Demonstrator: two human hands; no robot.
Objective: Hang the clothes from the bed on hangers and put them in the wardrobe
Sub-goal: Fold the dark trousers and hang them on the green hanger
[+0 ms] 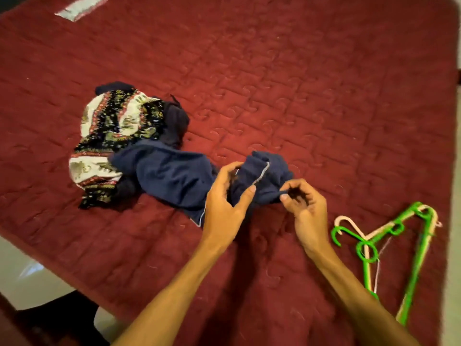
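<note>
A dark red quilted bedspread (324, 83) fills the view. The clothes lie in a heap on its left half: a patterned garment (117, 121) on the far side, and a navy garment (169, 176) trailing from it toward the near right. The left hand (224, 196) curls its fingers and thumb round the bunched end of the navy cloth. Just to its right, the right hand (306, 206) pinches a fold of the same cloth between thumb and curled fingertips. A green hanger (412, 270) lies over a pale hanger (344, 217) at the near right, close to that hand. The step appears to be finding the neckline or waistband. It would go best by working along the pale-stitched hem, drawing the garment free of the heap and shaking it flat before reaching for a hanger.
</note>
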